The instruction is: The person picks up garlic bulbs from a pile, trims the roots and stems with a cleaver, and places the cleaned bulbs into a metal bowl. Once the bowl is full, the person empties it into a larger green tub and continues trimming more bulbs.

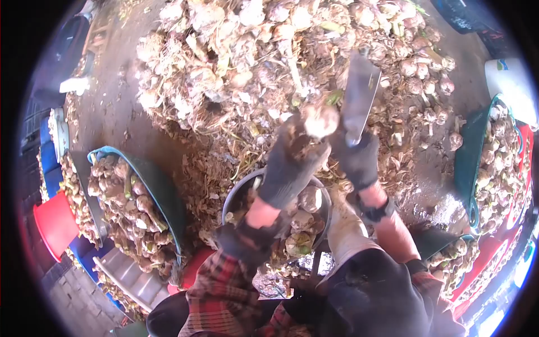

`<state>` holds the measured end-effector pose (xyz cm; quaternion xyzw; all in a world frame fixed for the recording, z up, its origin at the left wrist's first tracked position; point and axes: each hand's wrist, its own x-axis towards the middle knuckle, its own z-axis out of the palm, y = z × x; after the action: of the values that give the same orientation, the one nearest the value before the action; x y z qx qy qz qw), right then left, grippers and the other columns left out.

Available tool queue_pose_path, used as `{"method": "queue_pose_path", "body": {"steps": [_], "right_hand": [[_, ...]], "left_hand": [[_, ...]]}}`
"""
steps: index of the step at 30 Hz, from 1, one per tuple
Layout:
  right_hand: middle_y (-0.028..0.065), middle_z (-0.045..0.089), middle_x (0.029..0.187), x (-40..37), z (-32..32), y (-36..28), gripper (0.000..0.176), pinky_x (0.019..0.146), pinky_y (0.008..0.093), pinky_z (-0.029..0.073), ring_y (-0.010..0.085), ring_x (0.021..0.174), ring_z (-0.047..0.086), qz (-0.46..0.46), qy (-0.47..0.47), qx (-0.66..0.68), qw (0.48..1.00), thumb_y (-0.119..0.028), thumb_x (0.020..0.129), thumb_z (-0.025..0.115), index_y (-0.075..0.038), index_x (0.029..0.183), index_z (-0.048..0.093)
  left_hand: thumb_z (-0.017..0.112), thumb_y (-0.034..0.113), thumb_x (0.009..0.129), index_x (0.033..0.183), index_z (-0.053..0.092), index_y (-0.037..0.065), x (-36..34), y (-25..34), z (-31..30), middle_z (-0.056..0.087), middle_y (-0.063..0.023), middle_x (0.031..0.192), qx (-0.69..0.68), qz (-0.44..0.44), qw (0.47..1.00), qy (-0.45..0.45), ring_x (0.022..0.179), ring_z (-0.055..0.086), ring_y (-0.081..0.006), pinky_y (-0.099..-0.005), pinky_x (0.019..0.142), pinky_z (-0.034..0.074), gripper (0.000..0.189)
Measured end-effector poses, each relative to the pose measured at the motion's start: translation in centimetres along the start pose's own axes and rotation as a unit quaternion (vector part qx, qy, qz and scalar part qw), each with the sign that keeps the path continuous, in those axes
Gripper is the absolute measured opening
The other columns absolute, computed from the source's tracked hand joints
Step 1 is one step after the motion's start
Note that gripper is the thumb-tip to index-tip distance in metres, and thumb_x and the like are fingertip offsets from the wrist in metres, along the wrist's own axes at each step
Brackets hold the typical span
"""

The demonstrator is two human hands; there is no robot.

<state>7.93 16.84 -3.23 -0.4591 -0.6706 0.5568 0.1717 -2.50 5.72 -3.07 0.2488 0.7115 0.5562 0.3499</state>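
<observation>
My left hand, in a dark glove, is closed on a garlic bulb with its root side showing pale. Just to the right, my gloved right hand grips the handle of a broad-bladed knife, its blade pointing up and away from me. Bulb and knife are close together; whether they touch is unclear. Below my left hand, between my legs, a round bucket holds several garlic bulbs. Beyond both hands lies a large heap of garlic with dry stalks and leaves.
A green tub full of garlic stands at the left, near a red bucket and a white crate. Another green tub of garlic is at the right, with a white container behind it. Loose husks cover the floor.
</observation>
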Motion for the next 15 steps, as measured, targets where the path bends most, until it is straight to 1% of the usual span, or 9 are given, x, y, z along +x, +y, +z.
{"method": "queue_pose_path", "body": {"steps": [1, 4, 5, 7, 8, 9, 10, 13, 15], "right_hand": [[0.0073, 0.067, 0.074, -1.3, 0.6, 0.3, 0.022, 0.062, 0.0263, 0.049, 0.0082, 0.071, 0.061, -0.021, -0.046, -0.026, 0.998, -0.012, 0.073, 0.073, -0.001, 0.09, 0.063], [0.0065, 0.066, 0.072, -2.6, 0.9, -0.8, 0.026, 0.061, 0.027, 0.049, 0.0079, 0.068, 0.06, -0.03, -0.037, -0.009, 0.999, -0.014, 0.072, 0.077, -0.003, 0.091, 0.064], [0.0091, 0.066, 0.07, -2.5, 0.8, -1.0, 0.025, 0.057, 0.0288, 0.049, 0.0128, 0.066, 0.063, -0.012, -0.02, 0.026, 0.999, -0.018, 0.073, 0.077, -0.002, 0.086, 0.063], [0.0109, 0.063, 0.071, -2.6, -0.1, -1.3, 0.022, 0.053, 0.033, 0.05, 0.0222, 0.062, 0.065, -0.048, -0.032, -0.119, 0.991, -0.019, 0.074, 0.073, -0.004, 0.082, 0.06], [0.0109, 0.063, 0.071, -2.7, -0.3, -1.1, 0.022, 0.053, 0.033, 0.05, 0.0222, 0.062, 0.065, -0.047, -0.032, -0.119, 0.991, -0.019, 0.074, 0.073, -0.004, 0.082, 0.06], [0.0114, 0.061, 0.072, -3.0, -0.5, -0.9, 0.02, 0.051, 0.0356, 0.05, 0.0262, 0.06, 0.063, -0.161, -0.058, -0.169, 0.971, -0.02, 0.073, 0.07, -0.005, 0.081, 0.058], [0.0118, 0.059, 0.073, -3.4, -0.6, -0.8, 0.019, 0.05, 0.0383, 0.049, 0.0301, 0.058, 0.062, -0.272, -0.084, -0.217, 0.934, -0.02, 0.072, 0.068, -0.006, 0.08, 0.057], [0.0114, 0.056, 0.081, -3.8, -0.8, -1.9, 0.03, 0.054, 0.0427, 0.049, 0.0324, 0.065, 0.061, -0.24, -0.134, -0.248, 0.929, -0.021, 0.062, 0.068, -0.008, 0.086, 0.055], [0.0116, 0.056, 0.082, -3.7, -0.8, -2.0, 0.032, 0.056, 0.0426, 0.049, 0.0324, 0.066, 0.061, -0.24, -0.142, -0.255, 0.926, -0.022, 0.061, 0.068, -0.008, 0.086, 0.055]], "left_hand": [[0.073, 0.023, 0.082, 0.125, 0.042, -0.002, 0.4, -0.3, -0.4, 0.061, -0.0105, 0.107, -0.072, -0.056, 0.994, -0.057, 0.092, 0.06, -0.0136, -0.0306, 0.077, 0.051, 0.058], [0.072, 0.015, 0.081, 0.124, 0.042, 0.0, 0.1, -0.4, -1.2, 0.061, -0.0097, 0.103, -0.049, -0.013, 0.999, -0.003, 0.09, 0.061, -0.0148, -0.0301, 0.077, 0.051, 0.055], [0.071, 0.012, 0.08, 0.124, 0.042, 0.0, -0.2, -0.2, -1.6, 0.061, -0.0098, 0.103, -0.025, 0.012, 1.0, 0.003, 0.09, 0.062, -0.0155, -0.0298, 0.078, 0.05, 0.053], [0.071, 0.01, 0.079, 0.123, 0.043, 0.001, -0.8, 0.3, -2.6, 0.061, -0.0103, 0.103, -0.051, -0.021, 0.998, 0.011, 0.094, 0.061, -0.0182, -0.031, 0.081, 0.05, 0.053], [0.072, 0.01, 0.078, 0.125, 0.042, 0.001, -0.7, 0.0, -3.6, 0.06, -0.0106, 0.105, 0.054, 0.07, 0.996, -0.02, 0.095, 0.061, -0.0198, -0.032, 0.082, 0.05, 0.056], [0.074, 0.011, 0.077, 0.126, 0.042, 0.001, -0.7, -0.3, -4.1, 0.06, -0.0109, 0.107, 0.157, 0.159, 0.973, -0.053, 0.096, 0.06, -0.0214, -0.033, 0.083, 0.049, 0.059], [0.074, 0.011, 0.077, 0.126, 0.042, 0.001, -1.0, -0.5, -4.1, 0.06, -0.0109, 0.107, 0.156, 0.158, 0.973, -0.056, 0.096, 0.06, -0.0214, -0.033, 0.083, 0.049, 0.059], [0.081, 0.014, 0.072, 0.137, 0.031, 0.001, -2.3, -0.7, -4.1, 0.058, -0.0088, 0.112, 0.027, 0.078, 0.995, -0.061, 0.099, 0.059, -0.0187, -0.0322, 0.085, 0.049, 0.083], [0.08, 0.013, 0.072, 0.137, 0.031, 0.001, -3.0, -1.1, -4.5, 0.057, -0.0091, 0.112, 0.006, 0.079, 0.994, -0.07, 0.099, 0.058, -0.0168, -0.031, 0.085, 0.049, 0.083]]}}
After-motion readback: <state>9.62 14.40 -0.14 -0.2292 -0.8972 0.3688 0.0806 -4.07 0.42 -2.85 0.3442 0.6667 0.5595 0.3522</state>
